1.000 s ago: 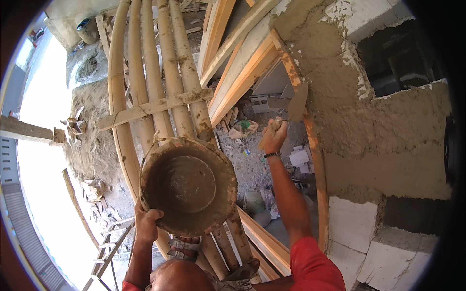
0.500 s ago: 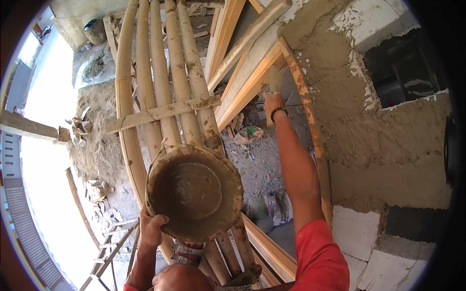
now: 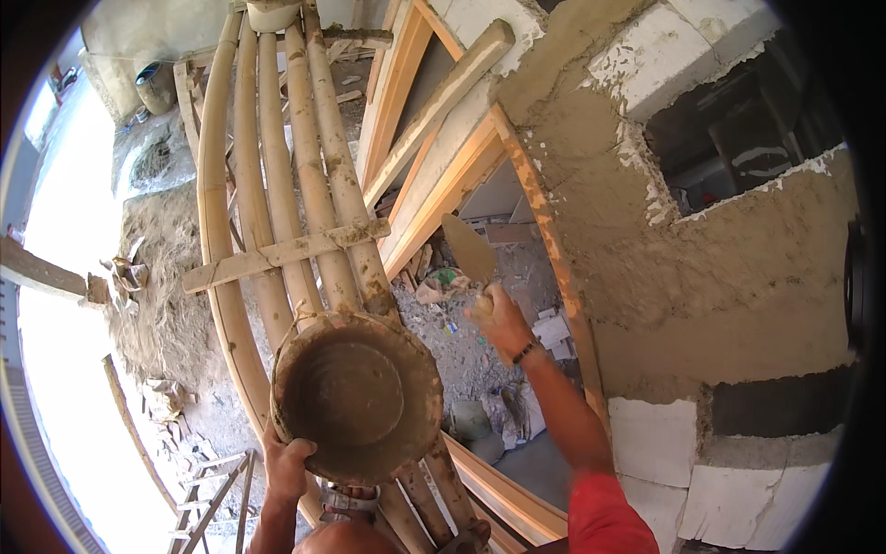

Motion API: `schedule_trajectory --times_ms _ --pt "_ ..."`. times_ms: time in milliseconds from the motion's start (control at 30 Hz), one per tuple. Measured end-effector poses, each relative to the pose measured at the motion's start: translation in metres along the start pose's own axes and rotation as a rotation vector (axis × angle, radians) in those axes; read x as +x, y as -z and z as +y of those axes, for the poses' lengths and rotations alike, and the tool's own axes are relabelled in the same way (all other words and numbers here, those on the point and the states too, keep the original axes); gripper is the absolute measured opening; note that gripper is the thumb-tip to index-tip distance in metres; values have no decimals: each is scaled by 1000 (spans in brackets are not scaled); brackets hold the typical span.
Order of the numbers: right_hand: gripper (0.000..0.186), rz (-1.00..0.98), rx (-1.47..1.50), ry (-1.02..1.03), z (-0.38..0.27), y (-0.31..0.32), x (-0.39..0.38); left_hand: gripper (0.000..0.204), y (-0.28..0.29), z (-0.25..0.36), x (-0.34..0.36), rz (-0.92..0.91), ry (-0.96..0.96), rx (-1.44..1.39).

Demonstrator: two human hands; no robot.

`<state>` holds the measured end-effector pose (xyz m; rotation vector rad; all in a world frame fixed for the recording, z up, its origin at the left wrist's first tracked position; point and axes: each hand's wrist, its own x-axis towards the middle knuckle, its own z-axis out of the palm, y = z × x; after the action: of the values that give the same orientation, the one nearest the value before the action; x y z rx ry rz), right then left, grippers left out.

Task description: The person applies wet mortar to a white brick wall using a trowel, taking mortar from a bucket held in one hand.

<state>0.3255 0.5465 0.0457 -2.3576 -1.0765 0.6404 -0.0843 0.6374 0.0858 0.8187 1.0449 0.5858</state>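
Observation:
My left hand (image 3: 286, 454) is closed on the lower-left rim of a round, mud-coated bucket (image 3: 355, 392) with a shallow grey-brown layer inside. The bucket is over bamboo poles (image 3: 268, 198) lashed with a cross plank (image 3: 286, 254). My right hand (image 3: 498, 321) grips the handle of a trowel (image 3: 469, 249), whose mortar-coloured blade points up and left above the rubble below. A sandalled foot (image 3: 351, 499) shows under the bucket.
An orange timber frame (image 3: 544, 235) borders freshly rendered wall (image 3: 701, 286) with square openings (image 3: 729, 120) and white blocks (image 3: 651, 443). Below lie rubble and sacks (image 3: 508, 415). A stepladder (image 3: 212, 499) stands lower left, a post (image 3: 46, 272) at far left, buckets (image 3: 157, 92) upper left.
My right hand and trowel rose toward the frame's corner, then came back down and left, the blade tilting left. The bucket sits lower in view; the surroundings have shifted slightly too.

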Motion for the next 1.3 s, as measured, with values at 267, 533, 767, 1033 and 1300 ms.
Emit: schedule_trajectory --times_ms 267,533,767,1033,1300 --pt "30 -148 -394 399 -92 101 -130 61 -45 20 0 -37 -172 84" --pt "28 -106 -832 558 -127 101 -117 63 -62 45 8 -113 -226 299" --pt "30 -291 -417 551 -101 38 -105 62 -87 59 19 -137 -285 281" --pt "28 -128 -76 474 -128 58 -102 52 -90 70 30 -99 -175 132" --pt "36 90 -187 536 -207 176 -85 56 -67 70 47 -33 -291 42"
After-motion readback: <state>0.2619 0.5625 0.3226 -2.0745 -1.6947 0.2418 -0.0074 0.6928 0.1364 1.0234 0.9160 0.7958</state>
